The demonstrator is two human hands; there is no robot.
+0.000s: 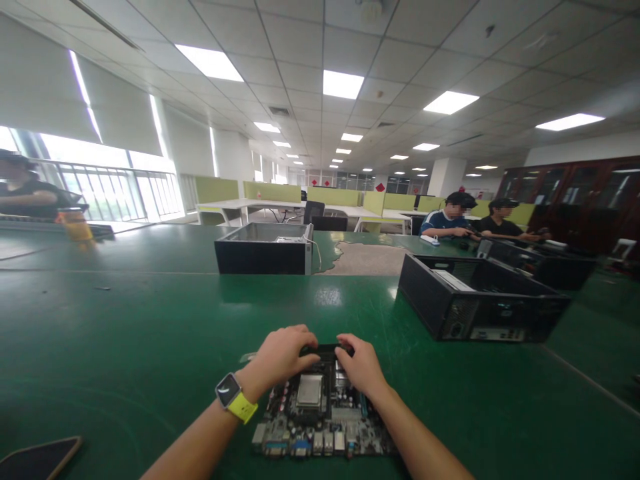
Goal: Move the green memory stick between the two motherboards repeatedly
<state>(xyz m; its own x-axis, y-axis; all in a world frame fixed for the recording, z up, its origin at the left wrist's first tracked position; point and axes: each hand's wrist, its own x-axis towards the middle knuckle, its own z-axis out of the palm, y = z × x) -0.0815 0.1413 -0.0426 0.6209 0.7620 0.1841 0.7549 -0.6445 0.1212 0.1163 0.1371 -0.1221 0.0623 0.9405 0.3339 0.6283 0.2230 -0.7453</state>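
A motherboard [320, 413] lies flat on the green table in front of me, its row of ports facing me. A square metal-topped processor [310, 391] sits on it. At the board's far edge stands a thin dark strip, seemingly a memory module [328, 348]. My left hand [283, 357] curls around the strip's left end, thumb and fingers bent toward it. At the right end, my right hand [361, 363] has its fingers bent over the strip. Fingertips partly hide the contact at both ends. A watch with a yellow band [235, 397] is on my left wrist.
An open black computer case [480, 300] stands at right, another open case [265, 257] farther back. A dark flat object [40, 460] lies at the near left. Two people [453, 217] sit at the far right, another person [30, 190] at the far left.
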